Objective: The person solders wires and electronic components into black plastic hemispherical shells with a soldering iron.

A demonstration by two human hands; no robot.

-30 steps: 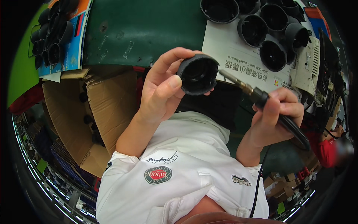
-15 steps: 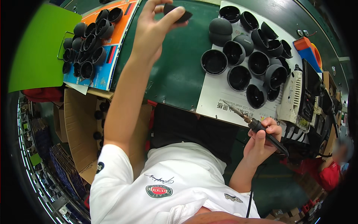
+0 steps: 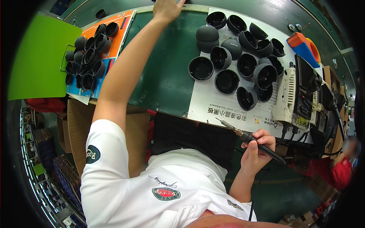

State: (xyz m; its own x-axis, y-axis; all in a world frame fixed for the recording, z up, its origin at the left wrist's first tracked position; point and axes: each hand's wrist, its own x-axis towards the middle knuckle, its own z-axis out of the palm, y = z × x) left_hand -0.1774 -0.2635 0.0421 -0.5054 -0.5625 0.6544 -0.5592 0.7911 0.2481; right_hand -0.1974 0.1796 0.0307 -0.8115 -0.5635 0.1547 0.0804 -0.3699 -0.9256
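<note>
At the far edge of the bench, my left hand (image 3: 167, 10) reaches out with its arm stretched. The picture's upper edge cuts off its fingers, so what they hold is hidden. My right hand (image 3: 259, 150) is closed round the black handle of a soldering iron (image 3: 262, 147), in front of the bench's near edge. The iron's metal tip points left and away from me, beside a white printed board (image 3: 197, 108). Several black rounded half-shells (image 3: 227, 82) sit on that board, most with their hollow side up. To the left, more black half-shells (image 3: 90, 57) are piled together.
An orange and blue printed board (image 3: 123, 28) lies under the left pile, beside a bright green panel (image 3: 42, 57). A soldering station (image 3: 287, 95) with cables stands right, near an orange and blue holder (image 3: 304, 47). Below the bench is a cardboard box (image 3: 133, 133). Another person's red sleeve (image 3: 336, 171) shows right.
My left hand has moved away from me to the upper edge; the black half-shell it held is out of sight. My right hand and the soldering iron have shifted slightly left and nearer.
</note>
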